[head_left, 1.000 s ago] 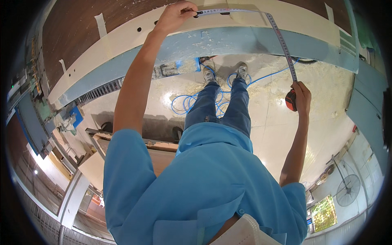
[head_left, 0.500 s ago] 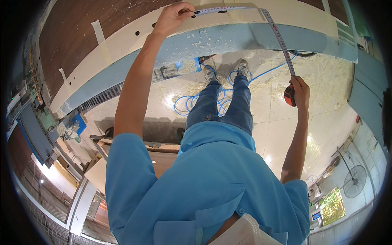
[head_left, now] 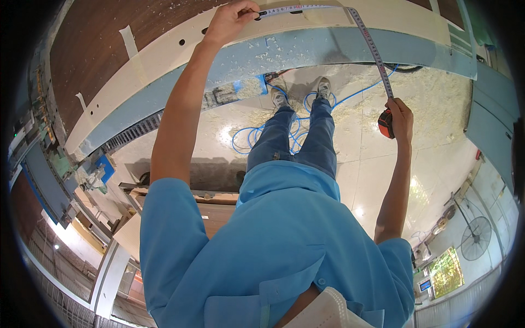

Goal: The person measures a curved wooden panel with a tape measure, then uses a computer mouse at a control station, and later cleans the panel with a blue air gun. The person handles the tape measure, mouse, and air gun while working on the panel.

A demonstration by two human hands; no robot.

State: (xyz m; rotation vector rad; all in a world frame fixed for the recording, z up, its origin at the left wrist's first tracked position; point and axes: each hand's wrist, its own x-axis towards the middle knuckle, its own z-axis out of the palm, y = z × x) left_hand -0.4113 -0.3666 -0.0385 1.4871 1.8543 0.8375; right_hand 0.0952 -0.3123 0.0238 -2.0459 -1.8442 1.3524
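Observation:
A tape measure (head_left: pixel 386 123) with a red and black case sits in my right hand (head_left: pixel 402 117), whose fingers are closed around it, out over the floor. Its pale marked blade (head_left: pixel 372 46) runs up to the workbench edge, bends there, and continues left along the board's cream edge. At the far left end of the blade, my left hand (head_left: pixel 232 21) pinches the tape's tip. That hand rests over the edge of a large board (head_left: pixel 90 49) with a dark brown face, a cream border and several round holes.
The blue-grey bench front (head_left: pixel 317 46) curves below the board, sprinkled with wood shavings. A blue hose (head_left: pixel 249 136) lies coiled on the floor by my feet, among more shavings. A standing fan (head_left: pixel 476 239) is at the right; a low wooden stack (head_left: pixel 219 213) is behind my left side.
Both hands keep their hold on the tape measure. The whole view has shifted slightly, and the hands and tape hold nearly the same place against the bench.

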